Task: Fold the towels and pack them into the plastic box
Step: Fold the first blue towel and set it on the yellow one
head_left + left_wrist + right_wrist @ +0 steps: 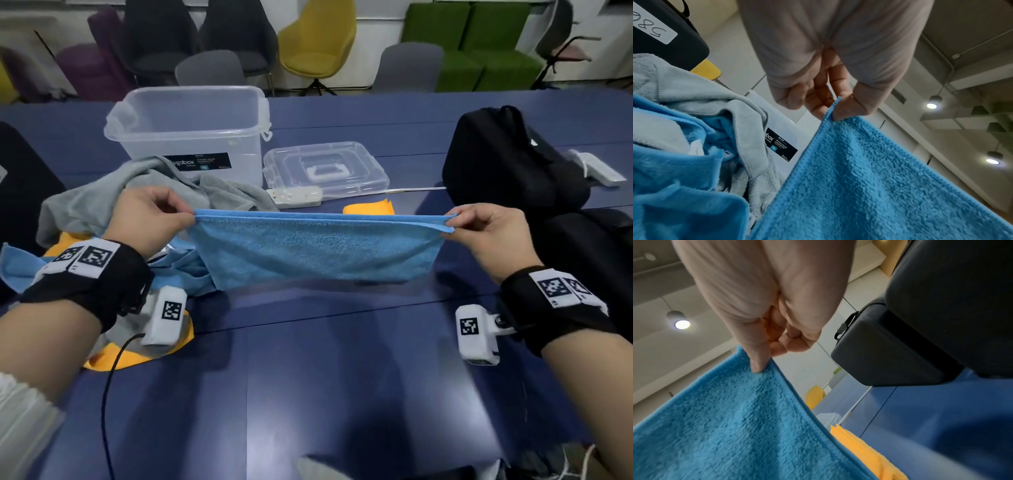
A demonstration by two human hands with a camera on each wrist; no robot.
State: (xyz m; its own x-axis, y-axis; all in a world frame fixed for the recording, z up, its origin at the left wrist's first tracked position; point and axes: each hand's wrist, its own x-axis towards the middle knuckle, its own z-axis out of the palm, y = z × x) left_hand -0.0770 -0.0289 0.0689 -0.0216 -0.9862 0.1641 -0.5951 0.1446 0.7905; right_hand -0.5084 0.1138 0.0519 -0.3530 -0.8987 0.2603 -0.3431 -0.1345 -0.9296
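Note:
A blue towel (318,250) hangs doubled over above the table, stretched flat between both hands. My left hand (154,216) pinches its left top corner between thumb and fingers; the same blue towel (869,178) fills the left wrist view under my left hand (830,110). My right hand (486,229) pinches the right top corner, also seen as my right hand (764,360) on the blue towel (731,418). The clear plastic box (191,133) stands open at the back left. A grey towel (113,195), another blue one (20,263) and an orange one (137,356) lie heaped at the left.
The box lid (325,168) lies right of the box, with a white power strip (294,197) in front of it. A folded orange cloth (368,208) lies behind the held towel. Black bags (507,157) stand at the right. A black cable (106,411) runs from my left wrist.

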